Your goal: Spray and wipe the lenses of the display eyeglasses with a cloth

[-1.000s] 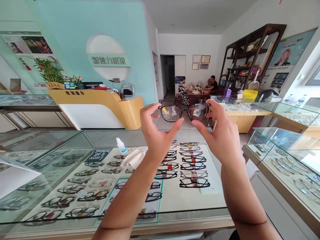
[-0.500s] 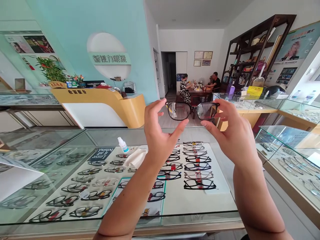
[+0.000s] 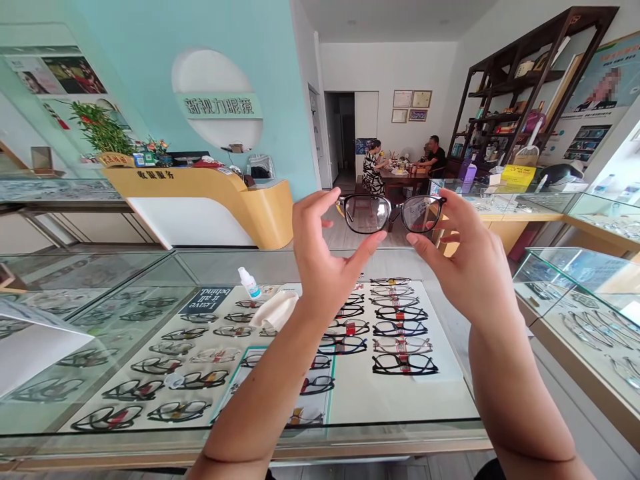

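Note:
Black-framed glasses [image 3: 369, 232] are held up in front of me, above the glass display counter. My left hand [image 3: 327, 247] pinches their left side between thumb and fingers. On the right side, my right hand [image 3: 463, 250] grips the frame the same way. Through the lenses the room shows clear. Below, a small white bottle [image 3: 249, 283] stands on the counter beside a cream cloth [image 3: 277, 311], which my left forearm partly hides. Rows of glasses [image 3: 405, 364] lie around them under or on the glass.
The display counter [image 3: 400, 427] spans the front. Another glass case [image 3: 595, 267] stands at the right. A yellow reception desk [image 3: 273, 213] is at the left back. Two people [image 3: 373, 170] sit at a far table, near a dark wooden shelf [image 3: 520, 80].
The view has shifted slightly, so the room appears a little higher. Both hands and the glasses have moved slightly right and up in the picture, still holding the frame.

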`<state>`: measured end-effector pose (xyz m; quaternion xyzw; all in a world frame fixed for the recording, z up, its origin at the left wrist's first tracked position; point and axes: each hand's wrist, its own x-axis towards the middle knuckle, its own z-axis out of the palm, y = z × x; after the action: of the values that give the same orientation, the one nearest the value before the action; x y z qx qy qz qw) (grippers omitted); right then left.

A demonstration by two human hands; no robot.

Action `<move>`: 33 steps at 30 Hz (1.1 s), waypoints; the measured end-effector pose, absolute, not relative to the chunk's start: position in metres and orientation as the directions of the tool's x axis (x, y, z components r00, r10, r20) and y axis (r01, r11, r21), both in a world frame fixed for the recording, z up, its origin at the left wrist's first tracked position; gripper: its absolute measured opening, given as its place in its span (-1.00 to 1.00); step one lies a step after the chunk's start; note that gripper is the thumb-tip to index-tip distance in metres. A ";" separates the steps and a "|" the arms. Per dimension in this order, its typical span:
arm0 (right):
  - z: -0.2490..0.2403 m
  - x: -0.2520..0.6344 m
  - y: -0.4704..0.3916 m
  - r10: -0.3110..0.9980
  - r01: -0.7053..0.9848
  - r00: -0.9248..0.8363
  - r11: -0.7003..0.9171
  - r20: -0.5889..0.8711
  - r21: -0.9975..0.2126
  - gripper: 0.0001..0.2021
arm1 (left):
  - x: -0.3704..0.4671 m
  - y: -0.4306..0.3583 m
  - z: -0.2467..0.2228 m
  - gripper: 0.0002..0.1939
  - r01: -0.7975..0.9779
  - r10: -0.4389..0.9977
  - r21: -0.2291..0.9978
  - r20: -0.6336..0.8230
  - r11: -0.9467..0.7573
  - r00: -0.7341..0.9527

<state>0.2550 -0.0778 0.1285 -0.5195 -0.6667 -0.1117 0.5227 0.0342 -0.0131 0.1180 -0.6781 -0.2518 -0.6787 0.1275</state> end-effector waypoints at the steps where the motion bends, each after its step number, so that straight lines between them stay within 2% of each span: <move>1: 0.129 0.256 -0.078 0.571 0.811 0.088 0.435 0.816 -0.391 -0.26 | 0.034 -0.012 0.118 -0.22 0.510 0.171 0.168 0.984 -0.844 -0.043; 6: 0.130 0.260 -0.078 0.518 0.806 0.077 0.470 0.852 -0.359 -0.26 | 0.029 -0.005 0.120 -0.21 0.498 0.220 0.200 0.975 -0.844 -0.019; 11: 0.131 0.261 -0.080 0.515 0.801 0.086 0.473 0.853 -0.366 -0.27 | 0.026 0.000 0.122 -0.25 0.485 0.214 0.189 0.977 -0.854 -0.004; 18: 0.135 0.263 -0.085 0.509 0.815 0.074 0.464 0.857 -0.346 -0.32 | 0.030 0.001 0.117 -0.20 0.453 0.251 0.226 0.968 -0.862 -0.005; 33: 0.137 0.264 -0.085 0.500 0.825 0.048 0.468 0.865 -0.316 -0.31 | 0.039 -0.007 0.113 -0.20 0.516 0.202 0.202 0.978 -0.833 -0.057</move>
<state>0.2640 -0.0847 0.1369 -0.4925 -0.6727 -0.1534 0.5304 0.0389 -0.0066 0.1132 -0.6769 -0.2652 -0.6768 0.1159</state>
